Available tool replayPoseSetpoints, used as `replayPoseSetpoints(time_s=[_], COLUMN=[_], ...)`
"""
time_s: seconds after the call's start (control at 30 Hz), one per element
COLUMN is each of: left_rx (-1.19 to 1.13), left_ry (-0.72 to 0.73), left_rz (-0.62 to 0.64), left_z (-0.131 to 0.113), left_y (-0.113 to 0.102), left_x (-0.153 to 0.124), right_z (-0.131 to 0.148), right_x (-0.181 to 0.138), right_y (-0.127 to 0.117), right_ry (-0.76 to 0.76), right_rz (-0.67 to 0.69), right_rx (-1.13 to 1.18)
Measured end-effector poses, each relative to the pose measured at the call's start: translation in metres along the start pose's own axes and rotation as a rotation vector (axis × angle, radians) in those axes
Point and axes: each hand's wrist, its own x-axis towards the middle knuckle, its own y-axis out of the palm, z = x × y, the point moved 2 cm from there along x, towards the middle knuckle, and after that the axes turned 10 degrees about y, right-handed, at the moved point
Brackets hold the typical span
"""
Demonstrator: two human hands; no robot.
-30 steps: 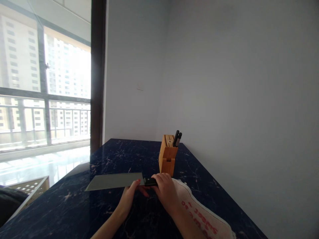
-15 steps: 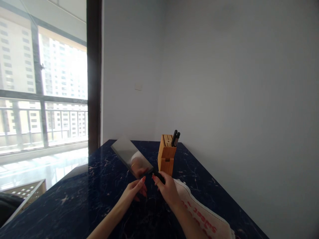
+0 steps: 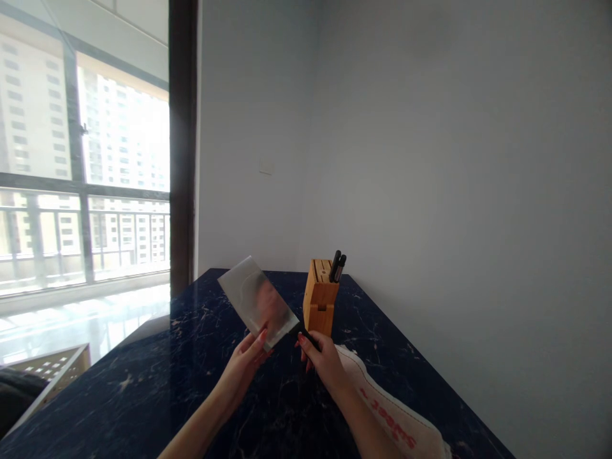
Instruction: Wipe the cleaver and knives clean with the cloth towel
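A cleaver (image 3: 248, 296) with a broad shiny blade and a black handle is held up over the table, its blade slanting to the upper left. My right hand (image 3: 325, 360) is closed around the black handle. At the blade's lower corner near the handle is my left hand (image 3: 246, 354), its thumb on the near face and its fingers partly hidden behind the blade. Just beyond my right hand stands a wooden knife block (image 3: 320, 296), with two black handles (image 3: 337, 266) sticking up from its right side.
A pale cloth (image 3: 377, 395) with red lettering lies by my right forearm on the dark blue marbled table (image 3: 287, 421). Grey walls (image 3: 430, 159) border the far end and right side. At left, a crate-like box (image 3: 62, 366) stands below table height near large windows.
My left hand has moved up from below the cleaver to its blade. The blade has turned, showing more of its face, and the handle has shifted slightly right.
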Motion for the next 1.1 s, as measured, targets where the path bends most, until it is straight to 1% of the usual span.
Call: replayPoseSetpoints(time_s=[0.13,0.3,0.63,0.83,1.0,1.1], left_rx=[-0.11,-0.119,-0.041,-0.002,-0.017,-0.002], left_ry=[-0.028,-0.019,0.017,0.001,-0.004,-0.008], left_rz=[-0.013,-0.038,-0.132,-0.182,-0.161,-0.143], left_z=[-0.001,-0.003,-0.008,-0.007,-0.008,-0.008], left_y=[-0.001,0.0,0.0,-0.003,-0.002,-0.003], left_x=[0.0,-0.002,-0.001,0.0,-0.001,-0.001], right_z=[-0.005,-0.008,-0.012,-0.009,-0.009,-0.009], right_x=[0.002,0.003,0.001,-0.001,0.0,0.0], right_y=[0.001,-0.004,-0.004,-0.005,-0.005,-0.005], right_ry=[0.04,0.065,0.068,0.057,0.041,0.022], right_rz=[0.06,0.121,0.119,0.131,0.131,0.109], right_rx=[0.025,0.047,0.02,-0.028,-0.099,-0.177])
